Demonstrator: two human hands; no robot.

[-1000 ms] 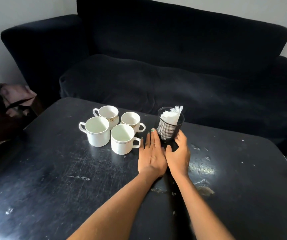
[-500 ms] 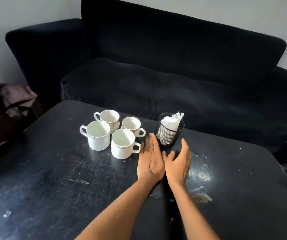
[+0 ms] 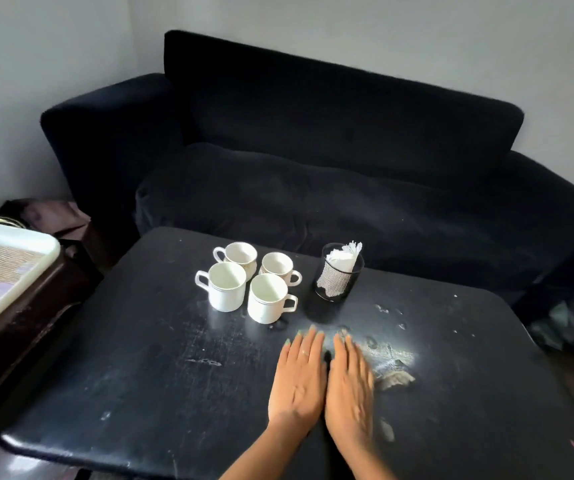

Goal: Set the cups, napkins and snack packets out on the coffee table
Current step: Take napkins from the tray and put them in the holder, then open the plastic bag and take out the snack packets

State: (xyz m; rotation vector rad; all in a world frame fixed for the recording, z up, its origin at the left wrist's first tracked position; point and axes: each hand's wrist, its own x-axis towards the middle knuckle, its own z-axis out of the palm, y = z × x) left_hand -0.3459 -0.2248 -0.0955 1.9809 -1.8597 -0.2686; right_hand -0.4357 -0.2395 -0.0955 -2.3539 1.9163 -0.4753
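White ceramic cups (image 3: 249, 280) and black mesh napkin holder (image 3: 339, 273) placed; left hand (image 3: 297, 377), right hand (image 3: 349, 382) flat, empty—fetch snack packets next, gripping lightly.

Left hand (image 3: 298, 379), right hand (image 3: 349, 386) flat, side-by-side

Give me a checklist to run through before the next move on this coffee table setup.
1. Four cups on the table: ok.
2. Cups upright: ok.
3. Napkins standing in the holder: ok.
4. Left hand and right hand free, holding nothing: ok.
5. Snack packets on the table: not ok, none in view.
6. Tray at the left holds packets: cannot tell.
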